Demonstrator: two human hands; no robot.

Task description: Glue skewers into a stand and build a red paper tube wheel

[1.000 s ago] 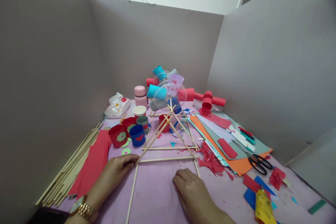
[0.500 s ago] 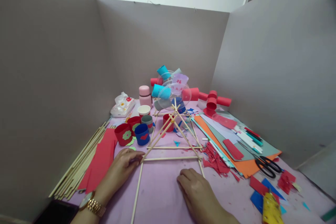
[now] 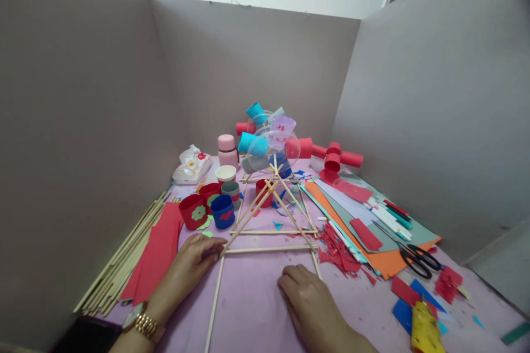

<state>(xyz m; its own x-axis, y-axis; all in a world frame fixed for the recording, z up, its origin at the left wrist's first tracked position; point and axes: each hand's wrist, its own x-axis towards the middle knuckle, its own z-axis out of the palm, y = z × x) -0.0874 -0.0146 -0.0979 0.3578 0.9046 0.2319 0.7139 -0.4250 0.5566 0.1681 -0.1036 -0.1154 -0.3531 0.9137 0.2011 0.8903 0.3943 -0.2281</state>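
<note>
My left hand, with a gold watch at the wrist, has thumb and fingers closed at the left corner of a frame of thin wooden sticks. At that corner a slanted stick, a crossbar and a long stick running toward me meet. My right hand rests on the table with its fingers curled together, over the right long stick; anything beneath the fingers is hidden. The slanted sticks meet in a bound peak. Behind this stands a similar stick frame, with clear discs and coloured paper tubes farther back.
Paper cups stand left of the frame, near red paper strips and a bundle of sticks. Scissors, coloured sheets, markers, red scraps and a yellow glue gun lie right. Grey panels enclose the table.
The whole view has shifted very slightly left. Both hands and the stick frame hold the same positions relative to each other.
</note>
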